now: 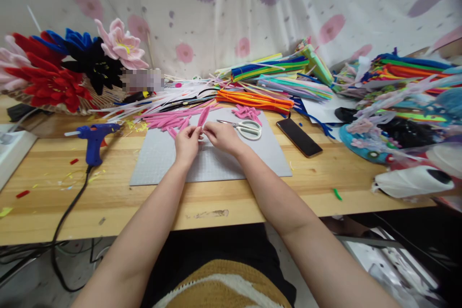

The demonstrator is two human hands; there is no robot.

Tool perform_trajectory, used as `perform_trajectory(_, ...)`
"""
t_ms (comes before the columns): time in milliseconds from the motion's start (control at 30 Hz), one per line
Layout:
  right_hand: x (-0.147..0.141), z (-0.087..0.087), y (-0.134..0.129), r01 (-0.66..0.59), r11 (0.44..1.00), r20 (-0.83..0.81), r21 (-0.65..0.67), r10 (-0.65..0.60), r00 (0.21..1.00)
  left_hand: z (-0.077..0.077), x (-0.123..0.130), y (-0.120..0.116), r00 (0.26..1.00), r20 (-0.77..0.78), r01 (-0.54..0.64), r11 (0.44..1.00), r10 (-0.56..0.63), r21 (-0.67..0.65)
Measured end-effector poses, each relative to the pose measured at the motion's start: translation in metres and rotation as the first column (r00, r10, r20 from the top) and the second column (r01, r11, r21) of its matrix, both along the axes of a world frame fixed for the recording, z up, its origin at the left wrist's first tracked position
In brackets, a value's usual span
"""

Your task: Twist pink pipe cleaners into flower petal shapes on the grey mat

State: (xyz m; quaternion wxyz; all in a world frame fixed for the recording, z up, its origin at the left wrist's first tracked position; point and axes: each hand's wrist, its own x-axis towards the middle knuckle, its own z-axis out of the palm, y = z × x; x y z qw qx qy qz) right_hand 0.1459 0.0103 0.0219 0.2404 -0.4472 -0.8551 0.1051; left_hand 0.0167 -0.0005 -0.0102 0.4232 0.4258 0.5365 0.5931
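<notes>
Both hands meet over a grey cutting mat [231, 168], fingertips pinched close together. Between them a pink pipe cleaner [203, 116], bent into a narrow petal-like loop, points up and away from me. My left hand [187, 144] is closed on its lower end. My right hand [222, 135] pinches at the same end; its fingertips are partly hidden. Just right of that hand lie scissors [249, 130] with pale handles. Behind the scissors is a small heap of bent pink pieces [247, 114]. Straight pink pipe cleaners [166, 119] lie behind my left hand.
A blue glue gun [94, 142] with a black cord stands at left. Fuzzy flowers [54, 82] fill the back left. Orange pipe cleaners [254, 101] and other coloured bundles line the back. A phone [299, 137] lies right of the mat, and bagged materials [407, 120] crowd the far right.
</notes>
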Motion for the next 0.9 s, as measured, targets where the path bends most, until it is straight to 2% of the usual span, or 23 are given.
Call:
perform_trajectory(100,-0.002,-0.004,0.001,-0.005,0.999,-0.049,-0.05,0.002,0.999,0.002,0.002,0.0,0.988,0.148,0.045,0.999,-0.044,-0.004)
perform_trajectory(200,-0.004,-0.01,0.005,-0.045,0.986,-0.145,-0.161,0.022,0.989,0.003,0.003,0.0,0.963,0.261,0.074,0.997,-0.066,-0.02)
perform_trajectory(300,-0.003,-0.012,0.008,-0.116,0.962,-0.222,-0.248,0.06,0.973,0.004,0.003,0.0,0.962,0.272,0.052,0.998,-0.039,-0.043)
perform_trajectory(533,0.006,-0.005,0.009,-0.174,0.938,-0.332,-0.3,0.068,0.941,0.005,0.006,-0.001,0.976,0.215,0.042,0.998,-0.03,-0.051)
perform_trajectory(633,0.006,-0.004,0.008,-0.269,0.906,-0.404,-0.327,0.124,0.906,0.006,0.003,0.002,0.972,0.235,0.008,0.998,0.006,-0.06)
perform_trajectory(700,0.004,-0.002,0.006,-0.339,0.876,-0.448,-0.344,0.164,0.879,0.007,-0.006,0.006,0.965,0.25,-0.063,0.996,0.078,-0.067)
perform_trajectory(800,0.004,0.002,0.003,-0.44,0.795,-0.496,-0.417,0.207,0.843,0.008,-0.023,0.01,0.943,0.26,-0.19,0.977,0.208,-0.095)
perform_trajectory(867,0.007,0.002,0.004,-0.45,0.755,-0.523,-0.477,0.168,0.836,0.01,-0.028,0.011,0.952,0.253,-0.153,0.983,0.174,-0.103)
perform_trajectory(900,0.008,0.001,0.006,-0.424,0.757,-0.541,-0.497,0.112,0.834,0.011,-0.028,0.01,0.959,0.252,-0.111,0.991,0.128,-0.079)
